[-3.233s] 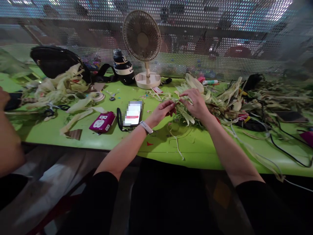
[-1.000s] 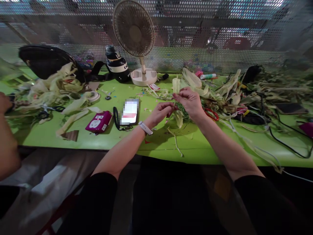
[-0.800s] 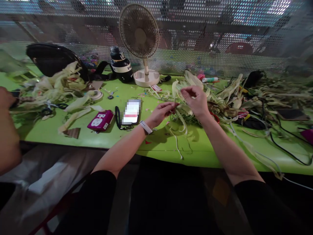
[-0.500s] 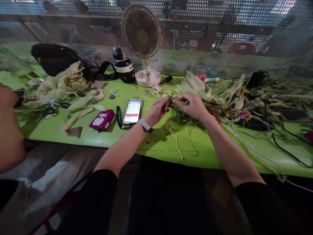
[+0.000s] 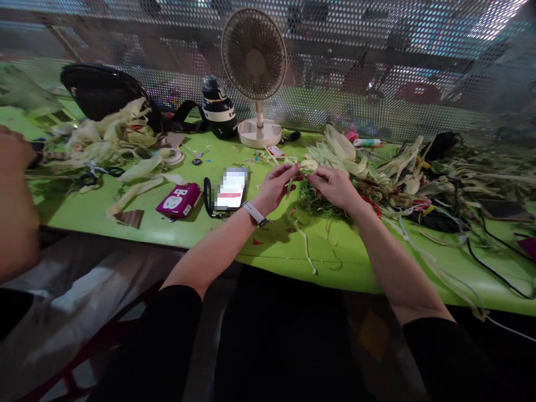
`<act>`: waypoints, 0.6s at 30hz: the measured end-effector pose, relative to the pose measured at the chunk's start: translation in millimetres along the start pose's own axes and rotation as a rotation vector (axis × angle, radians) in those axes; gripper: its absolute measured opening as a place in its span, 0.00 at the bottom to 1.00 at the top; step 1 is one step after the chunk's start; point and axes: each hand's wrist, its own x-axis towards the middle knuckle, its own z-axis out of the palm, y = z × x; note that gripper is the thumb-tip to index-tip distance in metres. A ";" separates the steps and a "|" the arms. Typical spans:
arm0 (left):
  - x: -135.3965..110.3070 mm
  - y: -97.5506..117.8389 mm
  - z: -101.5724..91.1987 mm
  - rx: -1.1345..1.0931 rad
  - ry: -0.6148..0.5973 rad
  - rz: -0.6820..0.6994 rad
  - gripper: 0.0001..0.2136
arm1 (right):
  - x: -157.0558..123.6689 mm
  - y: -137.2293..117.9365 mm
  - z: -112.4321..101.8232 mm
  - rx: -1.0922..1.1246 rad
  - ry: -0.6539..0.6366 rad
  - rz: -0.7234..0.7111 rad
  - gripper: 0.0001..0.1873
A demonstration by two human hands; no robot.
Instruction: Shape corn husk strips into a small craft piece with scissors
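My left hand [image 5: 277,187] and my right hand [image 5: 334,187] meet over the green table [image 5: 276,251], both pinched on a pale husk strip [image 5: 305,166] held between them. A white watch band [image 5: 254,213] is on my left wrist. Under the hands lies a tuft of thin green strands [image 5: 313,198]. A heap of pale husk leaves [image 5: 347,156] spreads just behind and to the right of my right hand. Loose thin strips [image 5: 307,254] trail toward the table's near edge.
A phone [image 5: 231,190], a magenta case [image 5: 178,200], scissors [image 5: 94,174] and a second husk pile [image 5: 111,137] lie left. A desk fan [image 5: 256,78], a bottle [image 5: 218,109] and a black bag [image 5: 100,92] stand at the back. Another person's arm [image 5: 14,206] is far left. Cables [image 5: 489,262] run right.
My right hand came down from a raised position with the husk strip and closed in against my left hand. The strip is now gathered between both hands, low over the table.
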 end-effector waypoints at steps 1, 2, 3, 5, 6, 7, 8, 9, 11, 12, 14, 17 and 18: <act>-0.1 0.5 -0.1 0.018 0.006 0.011 0.08 | 0.4 1.0 0.1 0.009 -0.024 -0.008 0.29; -0.3 1.0 -0.4 0.041 0.018 0.021 0.08 | 0.7 1.9 -0.1 0.003 -0.026 -0.027 0.29; -0.4 1.5 -0.7 0.067 0.030 0.029 0.09 | 0.9 2.6 -0.7 -0.016 -0.003 -0.053 0.29; -0.8 2.6 -1.5 0.132 0.046 0.039 0.09 | 1.2 3.4 -2.4 -0.059 0.073 -0.096 0.27; -0.8 3.1 -2.1 0.166 0.045 0.047 0.09 | 1.4 3.7 -3.3 -0.063 0.092 -0.095 0.26; -0.7 3.5 -2.8 0.199 0.039 0.057 0.09 | 1.6 4.2 -4.0 -0.045 0.086 -0.075 0.25; -0.4 3.9 -3.5 0.228 0.032 0.066 0.09 | 2.0 5.0 -4.3 -0.002 0.056 -0.040 0.25; 0.1 4.1 -4.3 0.250 0.026 0.073 0.09 | 2.6 6.3 -4.1 0.061 0.006 0.002 0.24; 1.9 4.8 -5.9 0.264 0.023 0.065 0.10 | 4.4 10.7 -2.2 0.191 -0.114 0.075 0.23; 3.0 5.3 -6.5 0.253 0.022 0.047 0.10 | 5.5 13.5 -0.9 0.231 -0.166 0.095 0.23; 5.7 6.7 -7.5 0.198 0.026 -0.002 0.10 | 7.6 18.5 1.6 0.216 -0.194 0.095 0.21; 10.2 9.3 -8.8 0.099 0.029 -0.079 0.11 | 8.0 19.0 2.7 0.058 0.040 0.026 0.17; 11.6 9.9 -9.4 0.073 0.025 -0.099 0.11 | 6.9 16.4 2.8 0.002 0.148 -0.005 0.15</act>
